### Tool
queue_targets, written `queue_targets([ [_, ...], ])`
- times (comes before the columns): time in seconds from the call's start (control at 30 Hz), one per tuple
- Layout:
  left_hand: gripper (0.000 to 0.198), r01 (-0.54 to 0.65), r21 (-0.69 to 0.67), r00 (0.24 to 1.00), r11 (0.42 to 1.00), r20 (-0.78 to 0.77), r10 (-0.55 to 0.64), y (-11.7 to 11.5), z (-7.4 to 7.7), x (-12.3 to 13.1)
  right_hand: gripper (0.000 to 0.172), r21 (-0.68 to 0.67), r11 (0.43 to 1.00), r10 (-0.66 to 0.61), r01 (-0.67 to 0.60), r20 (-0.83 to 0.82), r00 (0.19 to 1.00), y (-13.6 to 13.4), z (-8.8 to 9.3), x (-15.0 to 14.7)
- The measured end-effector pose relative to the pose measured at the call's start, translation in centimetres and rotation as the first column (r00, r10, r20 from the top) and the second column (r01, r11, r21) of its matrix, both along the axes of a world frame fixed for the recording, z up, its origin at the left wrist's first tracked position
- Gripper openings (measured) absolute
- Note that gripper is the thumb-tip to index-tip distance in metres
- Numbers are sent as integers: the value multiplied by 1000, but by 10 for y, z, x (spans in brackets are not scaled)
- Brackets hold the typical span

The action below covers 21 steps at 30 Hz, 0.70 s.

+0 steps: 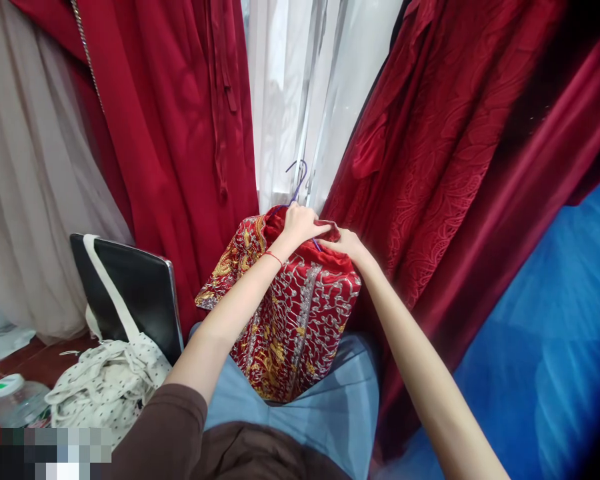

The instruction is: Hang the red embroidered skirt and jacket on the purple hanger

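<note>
A red embroidered jacket [280, 320] with gold and silver stitching hangs in front of my knees on a purple clothes hanger [303, 175]. The hanger's hook sticks up above the neckline, and its lower bar shows only in part. My left hand [300, 225], with a thin red string on the wrist, is closed at the hanger's neck just below the hook. To its right, my right hand [347, 244] pinches the edge of the jacket's collar. The thumbs of both hands almost meet over the red lining. Some fingers are hidden behind the cloth.
Long red gowns [180, 120] hang at the left, and a patterned red gown [445, 133] at the right. White cloth [280, 80] hangs between them. Beside my left arm are a black chair back [125, 287], a dotted cloth bag [110, 380] and a plastic bottle [20, 403]. Blue fabric [540, 333] lies right.
</note>
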State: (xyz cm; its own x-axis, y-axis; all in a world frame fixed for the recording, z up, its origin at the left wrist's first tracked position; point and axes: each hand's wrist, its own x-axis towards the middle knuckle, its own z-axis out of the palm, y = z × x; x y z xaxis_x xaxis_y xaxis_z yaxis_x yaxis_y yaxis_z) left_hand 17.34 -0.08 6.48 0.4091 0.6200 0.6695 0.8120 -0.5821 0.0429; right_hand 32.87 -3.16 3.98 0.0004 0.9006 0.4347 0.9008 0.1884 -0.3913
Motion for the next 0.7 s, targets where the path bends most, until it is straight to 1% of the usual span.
queue_targets([
  [0.07,55,-8,-3,1000,1000,21,8,1,-1,1,22,-30,994,-107,106,-20,994,5,-6,4],
  [0.13,55,-2,-6,999,1000,54,2,5,-4,4,19,-111,976,-191,185,-46,980,2,-12,11],
  [0.2,55,17,-11,997,1000,70,-16,10,-7,5,17,-180,964,-211,195,-71,975,-9,-18,20],
  [0.23,55,29,-9,997,1000,67,-29,12,-9,4,14,-180,963,-216,199,-80,973,-17,-21,25],
  [0.27,55,47,0,997,999,55,-47,14,-10,4,11,-138,966,-232,218,-95,968,-26,-23,31],
  [0.3,55,74,14,997,997,34,-75,16,-12,2,11,-53,964,-265,260,-126,956,-37,-26,35],
  [0.33,55,109,34,994,993,8,-109,17,-13,0,13,68,947,-298,314,-177,938,-48,-29,39],
  [0.37,54,144,58,989,988,-21,-143,19,-13,-2,17,206,908,-315,365,-240,918,-59,-32,40],
  [0.43,52,203,104,977,974,-86,-195,21,-14,-8,23,451,790,-282,415,-333,900,-80,-39,35],
  [0.47,51,216,122,972,969,-120,-202,23,-15,-10,24,537,740,-250,405,-340,906,-89,-43,28],
  [0.5,50,218,139,968,966,-154,-197,24,-15,-12,24,595,708,-224,381,-323,920,-97,-49,20],
  [0.53,48,213,155,965,965,-188,-183,26,-15,-14,23,629,693,-209,352,-291,933,-104,-56,9],
  [0.57,45,203,167,962,965,-218,-165,27,-16,-15,23,645,692,-202,325,-259,945,-109,-64,-2],
  [0.63,41,182,186,956,966,-262,-130,31,-18,-16,23,642,714,-192,280,-205,960,-115,-83,-22],
  [0.7,39,172,201,955,964,-275,-113,33,-20,-16,24,621,742,-184,252,-173,968,-117,-103,-36],
])
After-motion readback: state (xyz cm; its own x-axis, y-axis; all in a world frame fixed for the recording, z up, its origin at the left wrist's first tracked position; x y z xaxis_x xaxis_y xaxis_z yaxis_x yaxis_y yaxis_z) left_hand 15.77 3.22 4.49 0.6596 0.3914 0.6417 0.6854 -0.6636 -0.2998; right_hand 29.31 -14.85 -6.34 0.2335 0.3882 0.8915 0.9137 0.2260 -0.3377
